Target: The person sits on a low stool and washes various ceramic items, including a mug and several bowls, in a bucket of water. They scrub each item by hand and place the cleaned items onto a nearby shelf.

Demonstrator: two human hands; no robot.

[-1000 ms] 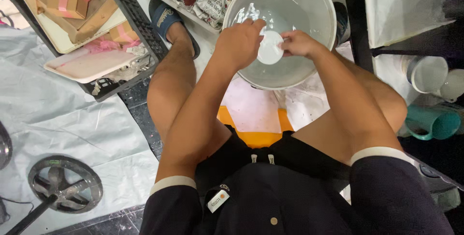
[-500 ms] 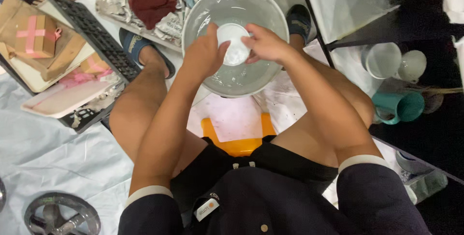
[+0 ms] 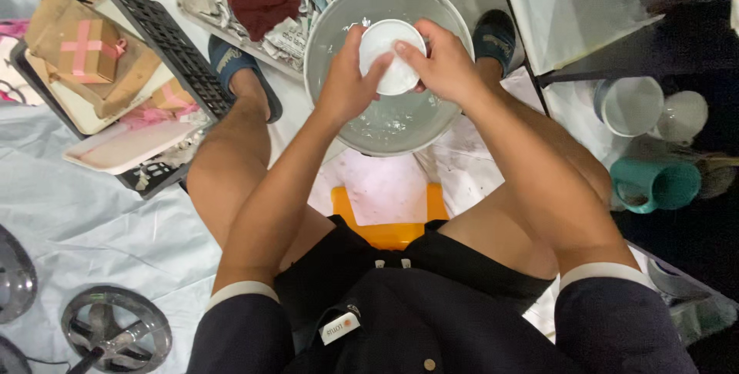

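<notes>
Both hands had shifted around the small white cup, and I had the left hand and right hand each clasped on its rim, keeping it over the grey basin so drips fell inside.

Seated, both bare forearms are reaching forward between the knees, left hand and right hand curling inward, fingertips meeting.
</notes>
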